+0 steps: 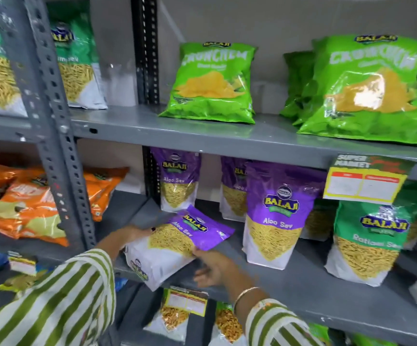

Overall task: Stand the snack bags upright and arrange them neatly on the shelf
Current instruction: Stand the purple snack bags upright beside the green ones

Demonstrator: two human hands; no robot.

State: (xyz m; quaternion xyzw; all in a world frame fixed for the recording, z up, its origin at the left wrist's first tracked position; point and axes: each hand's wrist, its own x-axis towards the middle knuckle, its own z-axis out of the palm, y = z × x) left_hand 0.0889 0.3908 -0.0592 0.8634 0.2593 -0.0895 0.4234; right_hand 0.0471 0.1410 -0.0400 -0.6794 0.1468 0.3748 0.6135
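Observation:
A purple and white Aloo Sev bag (175, 243) lies tilted on the grey middle shelf (302, 290), its top pointing up and right. My left hand (133, 233) grips its left edge. My right hand (215, 267) touches its lower right edge with fingers spread beneath it. Behind it, one Aloo Sev bag (177, 181) stands upright at the back. To the right, a bigger Aloo Sev bag (277, 216) stands upright in front of another one (232, 186). A green Ratlami Sev bag (370, 243) stands at the right.
Green Crunchem bags (215, 83) (370, 91) lean on the upper shelf. Orange bags (27, 208) lie piled in the left bay behind a grey slotted upright (60, 151). A yellow price tag (365, 181) hangs from the upper shelf edge. More bags sit on the shelf below.

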